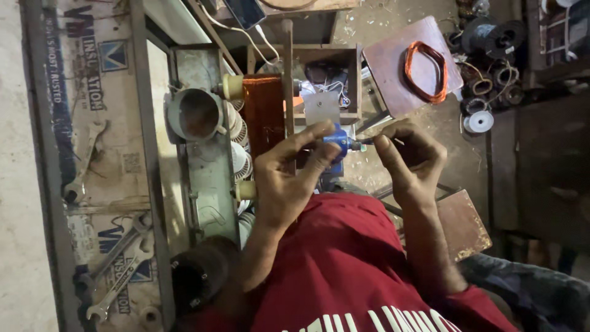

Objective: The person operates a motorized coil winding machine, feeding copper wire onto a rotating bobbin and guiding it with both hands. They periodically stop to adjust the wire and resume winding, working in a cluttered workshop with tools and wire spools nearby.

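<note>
Two bare hands meet at a small blue winding device (337, 142), which serves as the landmark for this one head view.

Left hand (289, 178): lies against the near-left side of the blue device, fingers (307, 132) spread and loosely curled over its top, touching it; whether they truly clamp it cannot be told.

Right hand (410, 158): just right of the device, fingers (384, 147) pinched on the thin dark shaft (362, 142) that sticks out of the device's right side.

Copper-wound former (263, 110): a reddish-brown block of wire just left of the device, between two cream end knobs (232, 86), partly behind the left hand.

Wooden upright (287, 74): a thin post rising just beyond the device.

Grey metal cup (196, 114): well left of the device, past the former, on a pale metal frame (206, 166).

Copper wire loop (425, 71): an orange coil far right of and beyond the device, lying on a brown board (393, 74).

Wire spools (485, 37): dark reels further right of the board, with a white reel (480, 121) near them on the floor.

Spanners (120, 270): several, far left of the device, on a worktop (37, 184) covered with printed card.

Red shirt (344, 264): the person's own, nearer than the device.
</note>
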